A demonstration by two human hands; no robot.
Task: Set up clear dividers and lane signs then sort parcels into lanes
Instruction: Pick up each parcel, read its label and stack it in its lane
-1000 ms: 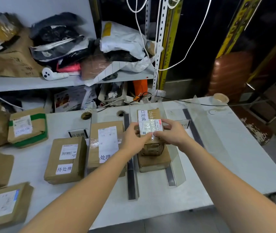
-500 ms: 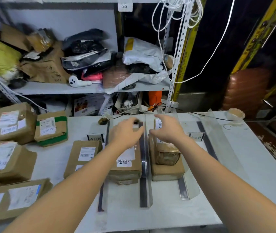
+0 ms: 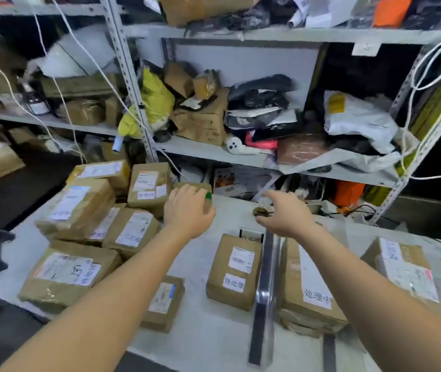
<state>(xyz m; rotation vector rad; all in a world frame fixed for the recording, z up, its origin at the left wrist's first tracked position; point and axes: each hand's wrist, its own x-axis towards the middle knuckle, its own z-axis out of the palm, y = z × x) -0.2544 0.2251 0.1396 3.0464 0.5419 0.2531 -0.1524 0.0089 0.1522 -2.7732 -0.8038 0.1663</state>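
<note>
**Reaching for the next parcel at a sorting desk**

Behind, cluttered metal shelves (image 3: 240, 36) packed with bags, cartons and trailing white cords. In front, a white desk (image 3: 195, 264). On its left half, an unsorted pile (image 3: 79, 205) of brown parcels with white labels. To the right, three sorted ones: a left-lane parcel (image 3: 234, 272), a middle-lane parcel (image 3: 310, 280) beyond a clear divider (image 3: 263, 277) on a dark base strip, and a right parcel (image 3: 404, 264) near the frame edge.

Both bare arms stretched forward. Left hand (image 3: 187, 210) palm down over a small taped box (image 3: 200, 187) at the back of the pile, fingers bent over its top; grip closed or not, cannot tell. Right hand (image 3: 285, 214) loose and wide, holding nothing, hovering above the desk just right of the box. A small sign (image 3: 251, 235) upright at the head of the left lane, behind its parcel.

For a clean pick, judging from this view:
- Bring the right hand to the box's free side.
- Lift straight up, clear of the neighbouring parcels.
- Read the label before choosing a lane.
- Set the box down wholly on one side of the divider, without knocking it.

Readable writing:
- "待处理" on the left-lane parcel, and seemingly on the sign, partly hidden.
- "处理中" on the middle-lane parcel.
- Seemingly "已完成" on the right parcel and on one in the pile.

Green tape on the box's corner. Address print too small to read; no brand names legible.
</note>
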